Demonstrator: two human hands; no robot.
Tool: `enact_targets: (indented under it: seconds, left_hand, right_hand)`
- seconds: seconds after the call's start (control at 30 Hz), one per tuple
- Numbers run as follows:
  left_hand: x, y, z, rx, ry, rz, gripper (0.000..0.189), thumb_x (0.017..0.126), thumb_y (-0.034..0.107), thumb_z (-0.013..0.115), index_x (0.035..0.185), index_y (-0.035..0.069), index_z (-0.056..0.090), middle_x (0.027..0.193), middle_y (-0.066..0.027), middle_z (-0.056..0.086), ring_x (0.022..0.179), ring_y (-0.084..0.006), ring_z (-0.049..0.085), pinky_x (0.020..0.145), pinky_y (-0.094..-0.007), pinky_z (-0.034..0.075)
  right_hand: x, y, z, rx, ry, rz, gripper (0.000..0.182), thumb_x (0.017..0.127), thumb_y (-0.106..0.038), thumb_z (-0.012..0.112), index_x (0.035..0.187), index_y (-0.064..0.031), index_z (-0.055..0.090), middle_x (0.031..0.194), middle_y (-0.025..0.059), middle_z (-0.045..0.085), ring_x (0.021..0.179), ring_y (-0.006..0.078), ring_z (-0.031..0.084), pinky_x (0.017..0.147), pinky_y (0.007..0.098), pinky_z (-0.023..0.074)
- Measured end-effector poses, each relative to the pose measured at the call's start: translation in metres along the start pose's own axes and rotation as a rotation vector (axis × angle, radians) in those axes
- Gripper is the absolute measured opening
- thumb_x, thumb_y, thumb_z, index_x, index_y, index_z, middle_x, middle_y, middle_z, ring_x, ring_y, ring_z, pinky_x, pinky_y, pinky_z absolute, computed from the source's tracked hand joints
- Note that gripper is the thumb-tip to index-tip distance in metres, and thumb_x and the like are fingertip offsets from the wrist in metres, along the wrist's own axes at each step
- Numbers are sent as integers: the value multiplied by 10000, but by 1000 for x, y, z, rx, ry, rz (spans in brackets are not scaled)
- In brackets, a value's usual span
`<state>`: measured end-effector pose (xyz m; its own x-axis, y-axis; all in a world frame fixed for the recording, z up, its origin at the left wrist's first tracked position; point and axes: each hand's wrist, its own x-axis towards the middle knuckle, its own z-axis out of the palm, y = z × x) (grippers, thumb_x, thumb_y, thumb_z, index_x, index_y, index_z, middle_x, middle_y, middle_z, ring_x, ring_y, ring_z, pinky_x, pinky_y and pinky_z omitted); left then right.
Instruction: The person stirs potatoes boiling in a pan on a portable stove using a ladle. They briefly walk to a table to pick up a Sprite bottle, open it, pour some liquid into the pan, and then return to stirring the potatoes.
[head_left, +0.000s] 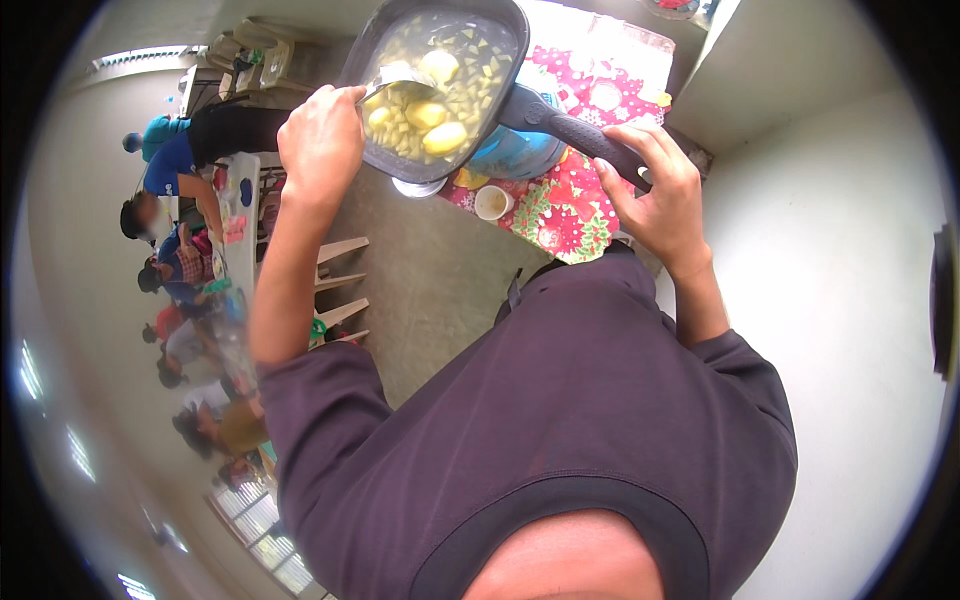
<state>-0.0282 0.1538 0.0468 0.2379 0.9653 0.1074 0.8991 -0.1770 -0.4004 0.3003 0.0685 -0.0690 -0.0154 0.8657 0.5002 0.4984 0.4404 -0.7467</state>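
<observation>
A dark square frying pan (355, 60) holds liquid with many small pale cubes and several larger yellow pieces (445, 139) that look like potato. My left hand (324, 142), closed around a metal spoon's handle, is at the pan's left rim. The bowl of the spoon (401, 75) dips among the pieces. On the right, my right hand (658, 184) has its thumb and fingers around the end of the pan's black handle (574, 135). Beneath the handle, partly hidden by the pan, stands a blue object (521, 154).
A table with a red Christmas-patterned cloth (551, 214) bears a white cup (493, 202). A pale round object (420, 187) shows under the pan's edge. A wall (810, 225) rises at right. At left, several people sit or stand around a long white table (244, 210) near plastic chairs.
</observation>
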Motion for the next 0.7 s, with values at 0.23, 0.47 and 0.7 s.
enact_targets:
  seconds: [0.23,0.47,0.7]
  left_hand:
    - [22,1,16,-9,85,-22,251,946,171,629,1155,220,761,936,-68,686,881,-296,712,748,-429,575]
    - [47,-1,31,-62,180,66,277,929,211,684,1195,257,745,917,-39,671,872,-255,703,738,-397,576]
    - [55,-4,25,-89,183,253,263,948,227,678,1197,280,744,914,-10,665,853,-227,697,731,-367,573]
  right_hand:
    - [0,2,1,6,-2,4,290,823,-161,784,1089,-78,708,999,88,706,810,237,708,654,330,583]
    - [2,1,0,-6,-8,2,286,822,-155,781,1086,-74,709,978,88,701,805,235,706,641,329,586]
    - [3,-1,0,1,-3,16,275,818,-145,779,1075,-71,713,967,87,700,799,232,705,622,324,590]
